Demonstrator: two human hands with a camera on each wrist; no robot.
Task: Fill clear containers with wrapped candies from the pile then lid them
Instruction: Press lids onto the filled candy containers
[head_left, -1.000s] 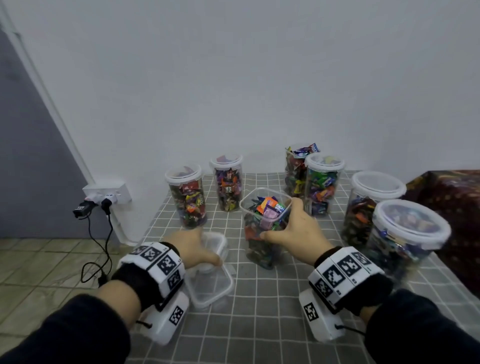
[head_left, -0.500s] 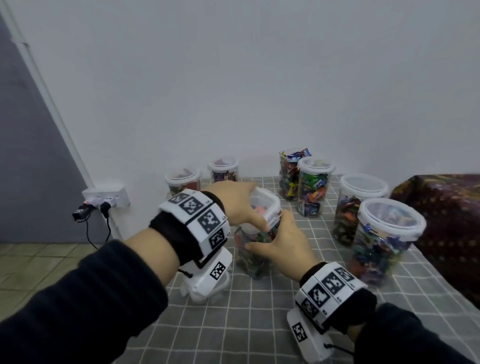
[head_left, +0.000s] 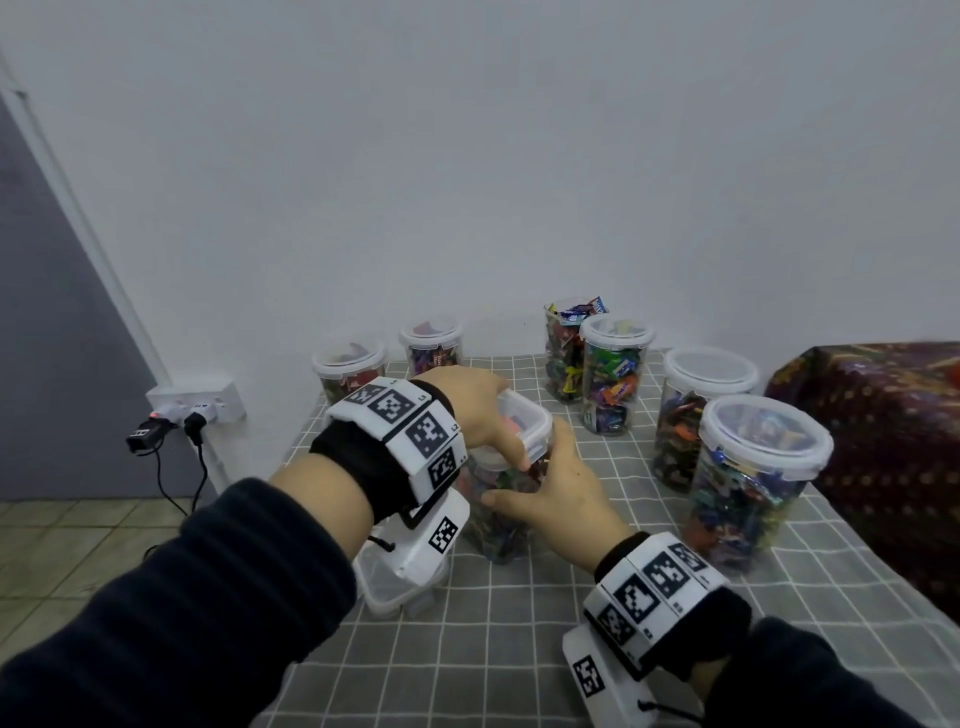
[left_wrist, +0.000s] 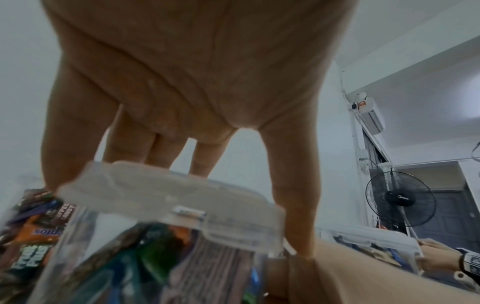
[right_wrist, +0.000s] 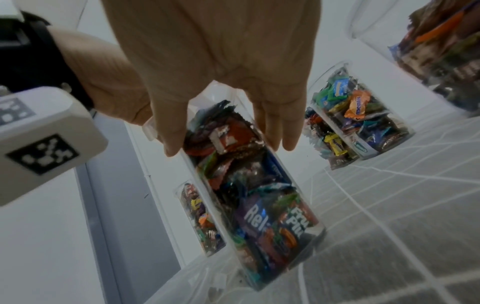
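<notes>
A clear square container (head_left: 498, 519) packed with wrapped candies (right_wrist: 246, 185) stands on the grey checked tablecloth (head_left: 467, 654). My left hand (head_left: 483, 415) grips a clear square lid (head_left: 532, 434) from above and holds it on the container's mouth, slightly tilted. In the left wrist view the thumb and fingers straddle the lid (left_wrist: 168, 197). My right hand (head_left: 545, 478) wraps the container's upper part, thumb on the near side and fingers on the far side. The right wrist view shows the right hand's fingers (right_wrist: 272, 127) against the container (right_wrist: 259, 205).
Several round lidded containers full of candy stand behind and to the right (head_left: 748, 467) (head_left: 613, 379) (head_left: 348, 369); one at the back (head_left: 566, 348) has no lid. An empty clear container (head_left: 395, 587) sits under my left wrist. A dark patterned cloth (head_left: 878, 441) lies at the right.
My left hand lifted the lid from the table at the left and brought it up onto the filled container. The right hand stayed on the container.
</notes>
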